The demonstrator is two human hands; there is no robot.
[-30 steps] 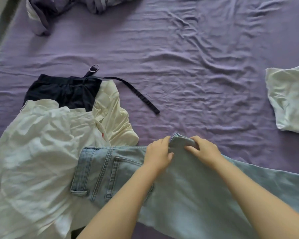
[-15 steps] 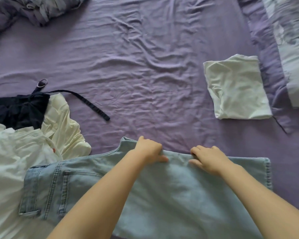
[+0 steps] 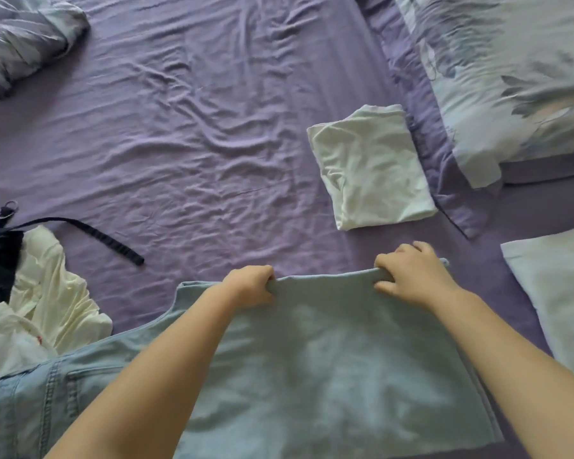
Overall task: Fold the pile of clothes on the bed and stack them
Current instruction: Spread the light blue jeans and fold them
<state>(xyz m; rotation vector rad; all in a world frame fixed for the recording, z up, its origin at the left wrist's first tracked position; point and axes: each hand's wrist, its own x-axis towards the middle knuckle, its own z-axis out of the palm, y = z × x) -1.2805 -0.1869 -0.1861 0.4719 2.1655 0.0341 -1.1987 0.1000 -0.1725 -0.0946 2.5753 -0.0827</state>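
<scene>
Jeans (image 3: 328, 369) in pale blue denim lie flat across the near side of the bed (image 3: 196, 134), waistband and pocket to the left. Both hands grip the far folded edge: the left hand (image 3: 251, 286) has its fingers curled over it, and the right hand (image 3: 411, 276) pinches it between thumb and fingers, probably to keep the legs aligned for the next fold. Beyond the right hand sits a folded white garment (image 3: 371, 167), likely the start of the stack. To the left waits the unfolded pile (image 3: 37, 303), with a dark strap (image 3: 96, 235) trailing out, possibly a belt.
</scene>
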